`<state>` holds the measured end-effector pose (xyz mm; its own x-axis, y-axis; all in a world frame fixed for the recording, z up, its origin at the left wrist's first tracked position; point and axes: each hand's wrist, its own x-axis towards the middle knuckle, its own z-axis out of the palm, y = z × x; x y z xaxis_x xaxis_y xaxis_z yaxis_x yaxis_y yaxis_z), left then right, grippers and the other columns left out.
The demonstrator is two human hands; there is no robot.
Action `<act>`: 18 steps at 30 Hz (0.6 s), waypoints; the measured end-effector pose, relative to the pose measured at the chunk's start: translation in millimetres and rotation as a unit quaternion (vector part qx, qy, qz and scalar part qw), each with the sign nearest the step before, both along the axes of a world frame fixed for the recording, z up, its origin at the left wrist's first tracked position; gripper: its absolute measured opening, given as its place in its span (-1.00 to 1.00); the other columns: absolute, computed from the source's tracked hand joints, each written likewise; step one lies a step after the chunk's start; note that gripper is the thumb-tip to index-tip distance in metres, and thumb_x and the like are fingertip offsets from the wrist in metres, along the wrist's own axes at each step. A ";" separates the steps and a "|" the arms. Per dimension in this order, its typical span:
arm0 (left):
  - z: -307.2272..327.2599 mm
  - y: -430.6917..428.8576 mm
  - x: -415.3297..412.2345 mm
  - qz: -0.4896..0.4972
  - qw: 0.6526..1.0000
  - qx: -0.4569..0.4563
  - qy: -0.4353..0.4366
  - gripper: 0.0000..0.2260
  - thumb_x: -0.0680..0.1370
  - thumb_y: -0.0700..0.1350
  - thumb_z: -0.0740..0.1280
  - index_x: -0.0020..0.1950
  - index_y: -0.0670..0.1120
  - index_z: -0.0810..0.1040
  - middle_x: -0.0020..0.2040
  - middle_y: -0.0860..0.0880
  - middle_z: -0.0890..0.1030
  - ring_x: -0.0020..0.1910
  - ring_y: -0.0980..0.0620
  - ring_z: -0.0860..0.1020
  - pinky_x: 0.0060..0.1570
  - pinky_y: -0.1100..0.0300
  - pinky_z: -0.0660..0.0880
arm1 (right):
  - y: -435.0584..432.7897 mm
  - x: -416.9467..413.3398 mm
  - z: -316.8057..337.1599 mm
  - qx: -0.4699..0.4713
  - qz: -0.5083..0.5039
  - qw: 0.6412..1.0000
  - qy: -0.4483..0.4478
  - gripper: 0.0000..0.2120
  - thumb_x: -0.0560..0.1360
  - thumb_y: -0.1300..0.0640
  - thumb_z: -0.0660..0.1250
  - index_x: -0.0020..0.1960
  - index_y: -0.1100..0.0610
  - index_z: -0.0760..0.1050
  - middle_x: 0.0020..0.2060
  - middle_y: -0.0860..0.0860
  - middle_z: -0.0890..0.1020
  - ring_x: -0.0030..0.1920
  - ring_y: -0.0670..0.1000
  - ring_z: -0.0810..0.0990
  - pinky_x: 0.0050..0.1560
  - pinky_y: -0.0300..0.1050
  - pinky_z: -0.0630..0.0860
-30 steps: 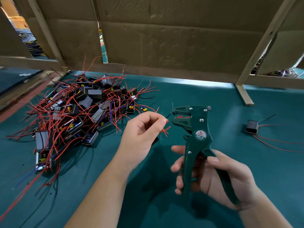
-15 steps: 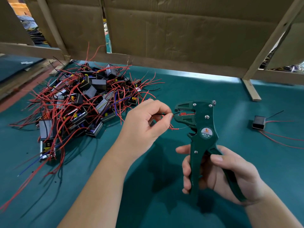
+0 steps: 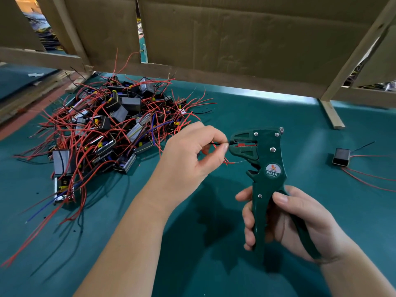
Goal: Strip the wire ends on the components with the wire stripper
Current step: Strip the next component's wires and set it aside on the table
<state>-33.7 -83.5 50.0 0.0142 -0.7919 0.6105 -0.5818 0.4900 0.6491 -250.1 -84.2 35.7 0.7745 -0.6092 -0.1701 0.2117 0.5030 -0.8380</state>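
Wire end, thin and black, is pinched between the thumb and forefinger of the left hand, right at the mouth of the wire stripper, with its tip just inside the toothed head. From where I stand I can't quite tell whether the jaws have closed on it or only sit around it. Loose red wires dangle under the same fingers. The component they belong to is probably tucked in the palm, out of sight. The right hand is wrapped around both dark green handles, thumb across the front, holding the tool upright above the green table.

That wire looks limp and featherlight, so it would bend away if held far back. Taking it close to the tip, as the fingers do, seems the right grip, firm enough that it won't slide when the insulation is pulled. Off to the left lies the pile of components, a tangle of red leads, and one lone component sits well apart on the right.
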 end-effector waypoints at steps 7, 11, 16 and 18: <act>1.2 -0.1 1.3 0.023 0.998 -0.024 -0.044 -0.95 0.51 -0.19 0.36 -0.12 -0.06 0.59 -0.29 0.20 0.32 -0.26 0.25 0.36 -0.20 0.43 0.24 | 0.7 0.4 0.4 0.002 -0.007 1.000 0.005 -0.46 0.33 -0.03 0.54 0.11 0.34 0.54 -0.24 0.32 0.56 -0.30 0.28 0.57 -0.20 0.23 0.52; 1.7 0.2 1.2 0.025 0.998 -0.023 -0.053 -0.96 0.52 -0.19 0.36 -0.10 -0.06 0.60 -0.28 0.18 0.31 -0.26 0.22 0.35 -0.20 0.39 0.26 | 1.1 0.7 1.0 0.000 -0.012 1.000 0.013 -0.46 0.31 -0.04 0.55 0.09 0.33 0.55 -0.24 0.31 0.56 -0.31 0.28 0.56 -0.22 0.22 0.52; 1.6 0.8 1.5 0.023 0.998 -0.018 -0.062 -0.95 0.53 -0.19 0.36 -0.09 -0.10 0.61 -0.24 0.05 0.41 -0.25 0.14 0.39 -0.20 0.29 0.35 | 1.0 0.7 0.6 -0.004 -0.016 1.000 0.025 -0.45 0.31 -0.06 0.55 0.08 0.32 0.56 -0.25 0.30 0.56 -0.31 0.28 0.56 -0.23 0.22 0.52; 1.5 0.9 2.0 0.024 0.997 -0.019 -0.071 -0.95 0.53 -0.18 0.35 -0.08 -0.12 0.62 -0.24 0.00 0.43 -0.26 0.12 0.39 -0.20 0.22 0.38 | 0.9 0.6 -0.1 -0.006 -0.015 1.000 0.025 -0.45 0.31 -0.06 0.55 0.09 0.32 0.56 -0.24 0.30 0.56 -0.31 0.29 0.56 -0.23 0.22 0.52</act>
<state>-31.7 -82.6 51.5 -0.0362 -0.7691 0.6381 -0.6902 0.4810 0.5406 -249.5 -83.3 35.7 0.7459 -0.6347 -0.2018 0.1838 0.4875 -0.8536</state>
